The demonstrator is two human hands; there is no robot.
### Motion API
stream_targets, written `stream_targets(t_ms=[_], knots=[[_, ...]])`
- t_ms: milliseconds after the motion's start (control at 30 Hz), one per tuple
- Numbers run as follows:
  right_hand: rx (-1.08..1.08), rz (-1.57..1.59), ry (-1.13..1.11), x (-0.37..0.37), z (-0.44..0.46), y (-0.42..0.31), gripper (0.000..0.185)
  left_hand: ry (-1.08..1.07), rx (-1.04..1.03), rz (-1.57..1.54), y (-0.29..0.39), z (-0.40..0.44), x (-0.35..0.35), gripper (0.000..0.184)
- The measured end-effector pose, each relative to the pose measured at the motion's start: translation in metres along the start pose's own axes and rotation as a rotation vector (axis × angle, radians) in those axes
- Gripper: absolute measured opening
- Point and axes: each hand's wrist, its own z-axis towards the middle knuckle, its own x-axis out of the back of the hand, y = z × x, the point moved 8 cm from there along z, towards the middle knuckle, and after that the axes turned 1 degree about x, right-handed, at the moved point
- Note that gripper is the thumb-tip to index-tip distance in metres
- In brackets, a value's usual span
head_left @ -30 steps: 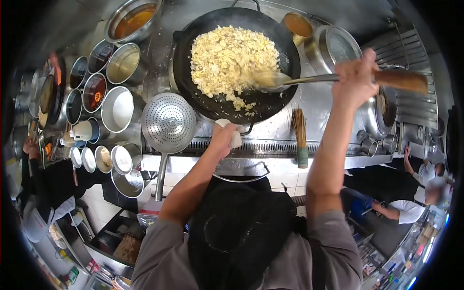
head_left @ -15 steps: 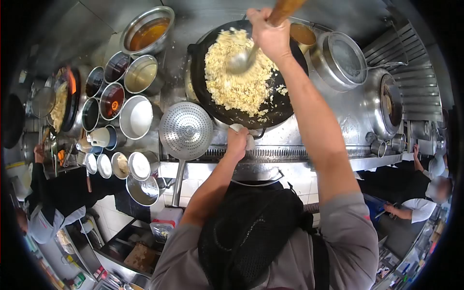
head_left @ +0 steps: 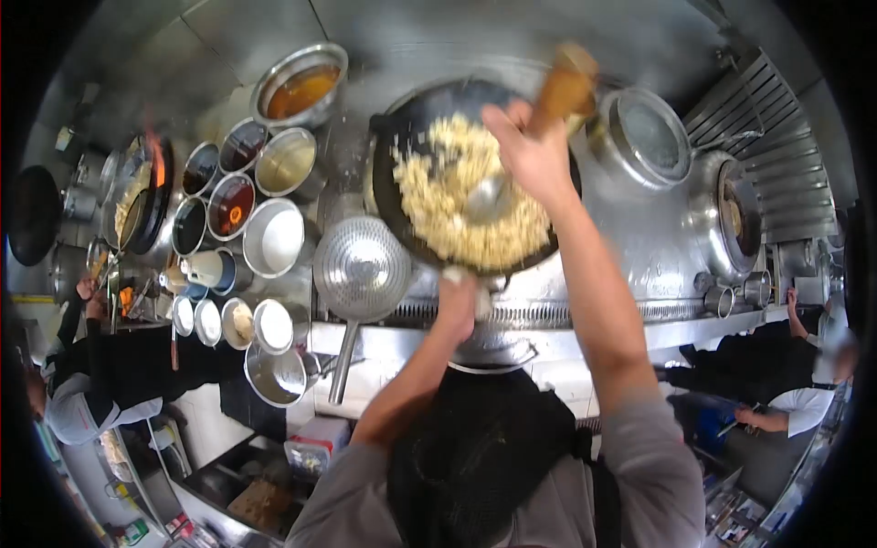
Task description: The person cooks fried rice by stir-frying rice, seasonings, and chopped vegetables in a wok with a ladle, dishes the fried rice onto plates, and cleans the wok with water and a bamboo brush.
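Note:
My right hand [head_left: 539,157] is wrapped round the thick wooden handle [head_left: 559,96] of a ladle. The metal bowl of the ladle [head_left: 487,198] dips into pale yellow fried rice [head_left: 457,236], which lies in a ring inside a black wok [head_left: 391,196]. At the near rim of the wok, my left hand [head_left: 455,309] is closed on a folded white cloth [head_left: 481,301]. The wok's handle there is hidden behind the hand and cloth.
Left of the wok lie a perforated strainer [head_left: 363,265], several seasoning pots [head_left: 274,239] and a bowl of amber liquid [head_left: 301,96]. A lidded steel pot [head_left: 639,137] stands right. Co-workers stand at both sides; a flame [head_left: 153,163] burns at the left stove.
The rice has shifted from a heap into a ring nearer the wok's front rim. The ladle's bowl has moved right and toward me within the wok. Both hands keep their hold.

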Motion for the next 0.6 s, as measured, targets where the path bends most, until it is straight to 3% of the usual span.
stream_targets(t_ms=[67, 133, 167, 200, 233, 300, 367, 400, 433, 467, 533, 600], knots=[[-0.069, 0.08, 0.066, 0.022, 0.01, 0.009, 0.043, -0.074, -0.03, 0.041, 0.008, -0.006, -0.01, 0.031], [-0.234, 0.211, 0.131, 0.032, -0.024, 0.007, 0.044, -0.313, 0.057, 0.177, -0.012, 0.012, -0.007, 0.024], [-0.094, 0.205, 0.158, 0.04, -0.031, -0.005, 0.045, -0.006, -0.088, 0.137, 0.007, -0.02, -0.012, 0.02], [0.041, 0.198, 0.182, 0.047, -0.04, -0.007, 0.046, 0.004, -0.131, -0.043, 0.029, -0.049, -0.039, 0.014], [0.186, 0.046, 0.251, 0.057, -0.034, 0.0, 0.039, -0.02, -0.051, 0.001, 0.026, -0.049, -0.041, 0.013], [-0.022, 0.368, 0.224, 0.068, -0.039, -0.018, 0.035, -0.007, 0.043, 0.049, 0.011, -0.066, -0.021, 0.012], [0.033, 0.459, 0.139, 0.093, -0.052, -0.091, 0.033, 0.013, 0.016, -0.022, 0.02, -0.095, -0.033, 0.013], [0.236, 0.305, -0.007, 0.114, -0.055, -0.125, 0.036, -0.014, 0.035, -0.026, 0.031, -0.139, -0.042, 0.017], [0.071, 0.607, -0.135, 0.133, -0.053, -0.123, 0.037, 0.026, 0.046, -0.017, 0.03, -0.172, -0.04, 0.016], [0.135, 0.649, -0.386, 0.143, -0.058, -0.154, 0.039, 0.055, 0.049, -0.002, 0.033, -0.19, -0.042, 0.016], [0.045, 0.64, -0.275, 0.125, -0.086, -0.117, 0.036, 0.014, 0.133, -0.051, 0.035, -0.202, -0.059, 0.014], [-0.025, 0.586, -0.065, 0.103, -0.118, -0.069, 0.036, 0.051, 0.025, 0.006, 0.035, -0.155, -0.064, 0.01]])
